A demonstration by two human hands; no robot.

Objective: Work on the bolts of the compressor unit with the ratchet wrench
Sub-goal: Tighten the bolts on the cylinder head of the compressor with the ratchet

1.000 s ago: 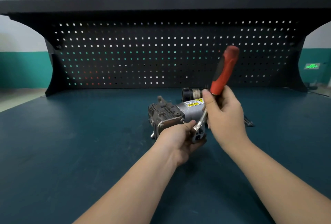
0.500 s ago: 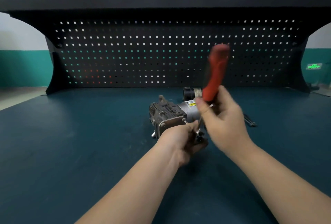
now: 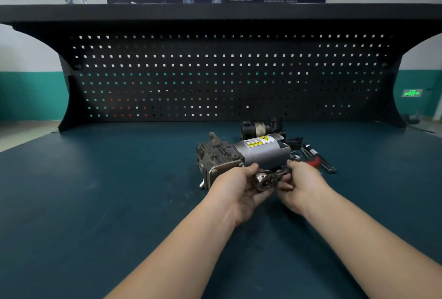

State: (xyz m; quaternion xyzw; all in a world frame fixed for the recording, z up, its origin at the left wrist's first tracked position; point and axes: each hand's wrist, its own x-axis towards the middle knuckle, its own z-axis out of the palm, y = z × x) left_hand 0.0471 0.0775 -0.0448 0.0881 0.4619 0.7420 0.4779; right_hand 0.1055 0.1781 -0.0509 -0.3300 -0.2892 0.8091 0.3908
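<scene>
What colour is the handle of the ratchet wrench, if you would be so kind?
Red: the handle of the ratchet wrench shows past the right hand in the head view.

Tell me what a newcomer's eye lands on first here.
The grey compressor unit lies mid-bench with a yellow warning label on top. Just in front of it, the left hand and right hand grip the ratchet wrench, its red handle showing past the right hand. Behind stands the black pegboard.
</scene>
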